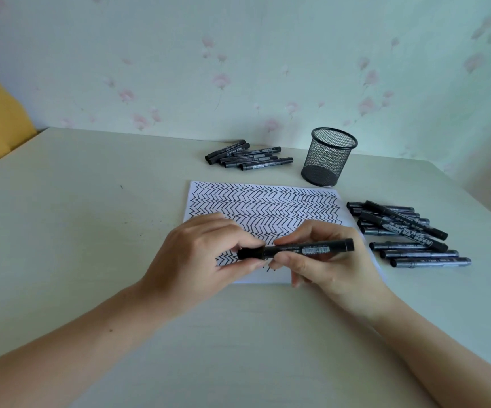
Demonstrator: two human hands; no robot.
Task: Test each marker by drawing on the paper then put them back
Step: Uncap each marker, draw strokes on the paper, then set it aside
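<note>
A black cylindrical marker lies level, long axis left to right, above the zigzag-covered white paper sheet on the pale counter. The right hand pinches its barrel; the left hand pinches the cap end, perhaps seated. The black mesh cup stands beyond.

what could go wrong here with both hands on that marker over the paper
1. The left hand pinches the cap end of the marker while the right hand grips the barrel; a sudden pull could jerk the tip across a finger or the paper.
2. The paper is nearly full of zigzags, so a new test stroke may be hard to tell apart.
3. Two loose piles, the far pile and the right pile, could get mixed up.
</note>
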